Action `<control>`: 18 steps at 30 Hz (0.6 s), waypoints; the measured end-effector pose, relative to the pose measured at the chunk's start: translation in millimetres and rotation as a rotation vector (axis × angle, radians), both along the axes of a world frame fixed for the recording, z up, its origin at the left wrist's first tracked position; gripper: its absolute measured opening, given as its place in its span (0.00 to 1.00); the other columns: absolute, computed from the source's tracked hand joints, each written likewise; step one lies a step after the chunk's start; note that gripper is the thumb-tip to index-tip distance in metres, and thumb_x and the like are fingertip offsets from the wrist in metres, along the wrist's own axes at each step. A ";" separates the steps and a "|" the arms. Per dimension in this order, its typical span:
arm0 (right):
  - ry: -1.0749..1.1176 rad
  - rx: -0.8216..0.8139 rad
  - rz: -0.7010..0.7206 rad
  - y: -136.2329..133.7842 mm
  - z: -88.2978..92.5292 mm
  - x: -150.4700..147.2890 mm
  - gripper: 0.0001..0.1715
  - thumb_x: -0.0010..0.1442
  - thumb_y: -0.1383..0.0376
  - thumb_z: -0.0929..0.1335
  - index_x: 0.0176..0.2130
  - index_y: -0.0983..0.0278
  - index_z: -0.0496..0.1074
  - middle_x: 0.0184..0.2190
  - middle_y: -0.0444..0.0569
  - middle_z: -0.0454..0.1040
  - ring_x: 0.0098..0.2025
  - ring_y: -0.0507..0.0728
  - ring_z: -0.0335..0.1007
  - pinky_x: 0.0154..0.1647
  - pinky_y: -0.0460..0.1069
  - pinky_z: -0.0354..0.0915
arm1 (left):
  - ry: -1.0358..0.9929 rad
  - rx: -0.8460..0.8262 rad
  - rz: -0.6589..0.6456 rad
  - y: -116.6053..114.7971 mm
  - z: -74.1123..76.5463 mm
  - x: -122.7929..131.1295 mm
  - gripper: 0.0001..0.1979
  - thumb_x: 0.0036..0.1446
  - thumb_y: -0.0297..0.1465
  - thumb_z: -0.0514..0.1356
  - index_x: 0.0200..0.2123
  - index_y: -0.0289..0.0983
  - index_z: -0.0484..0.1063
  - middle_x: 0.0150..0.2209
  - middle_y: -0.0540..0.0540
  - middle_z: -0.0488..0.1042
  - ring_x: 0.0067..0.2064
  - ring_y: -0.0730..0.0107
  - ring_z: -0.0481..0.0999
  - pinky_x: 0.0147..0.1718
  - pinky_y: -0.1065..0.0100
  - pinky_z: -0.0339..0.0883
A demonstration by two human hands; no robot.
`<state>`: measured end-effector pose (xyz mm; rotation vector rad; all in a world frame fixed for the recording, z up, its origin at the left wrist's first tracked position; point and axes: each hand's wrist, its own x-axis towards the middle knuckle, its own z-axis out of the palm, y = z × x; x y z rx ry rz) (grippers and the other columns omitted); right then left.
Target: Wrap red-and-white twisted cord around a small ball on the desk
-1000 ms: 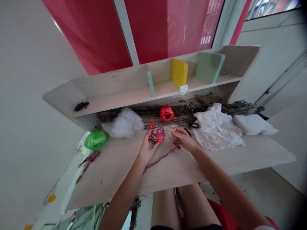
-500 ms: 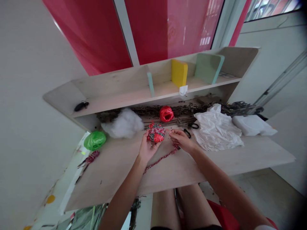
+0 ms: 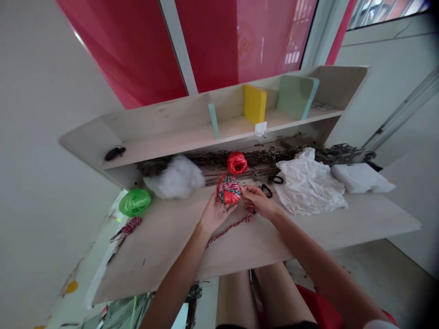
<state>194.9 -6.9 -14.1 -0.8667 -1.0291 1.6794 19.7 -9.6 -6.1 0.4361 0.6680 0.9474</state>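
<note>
Over the table, my left hand (image 3: 214, 212) cups a ball (image 3: 229, 188) of red plastic wound with red-and-white and dark green-and-white yarn. At the ball's right side, the fingers of my right hand (image 3: 257, 201) are pinched together, apparently on a strand of yarn that they mostly hide. Beneath that hand, a red-and-white yarn cord (image 3: 229, 227) runs down across the tabletop to my left forearm. Just behind the ball sits a roll of red plastic twine (image 3: 237, 162). Black-handled scissors (image 3: 267, 190) lie right of my right hand, partly covered.
White stuffing (image 3: 180, 177), green plastic twine (image 3: 135, 202) and a small yarn bundle (image 3: 131, 225) lie to the left. Crumpled white plastic (image 3: 310, 185) and a white package (image 3: 361, 178) are on the right. Dry stems (image 3: 219, 157) run under the shelf (image 3: 164, 148), which holds a black object (image 3: 115, 153).
The ball has shifted slightly right and turned in my left hand. My right fingertips, apart from it before, are now against its right side.
</note>
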 end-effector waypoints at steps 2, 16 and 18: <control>0.025 0.011 0.002 -0.8 1.2 2.2 0.29 0.46 0.45 0.74 0.25 0.63 0.60 0.17 0.33 0.47 0.18 0.44 0.35 0.19 0.45 0.35 | 0.052 0.073 0.029 -0.8 -1.3 2.3 0.17 0.59 0.41 0.59 0.47 0.39 0.74 0.48 0.45 0.78 0.45 0.64 0.78 0.45 0.64 0.70; -0.217 0.149 -0.035 -2.9 2.6 1.8 0.27 0.46 0.47 0.74 0.22 0.64 0.64 0.17 0.37 0.54 0.19 0.45 0.44 0.20 0.45 0.39 | 0.279 0.248 0.139 -6.5 1.8 4.4 0.23 0.45 0.45 0.69 0.42 0.37 0.75 0.41 0.45 0.79 0.35 0.69 0.78 0.33 0.71 0.72; -0.245 0.170 -0.010 -4.1 3.9 1.4 0.26 0.48 0.46 0.73 0.23 0.65 0.66 0.17 0.37 0.55 0.19 0.45 0.44 0.20 0.45 0.39 | 0.323 0.248 0.129 -8.2 1.4 7.2 0.23 0.43 0.41 0.71 0.41 0.38 0.74 0.41 0.46 0.79 0.37 0.68 0.79 0.34 0.71 0.73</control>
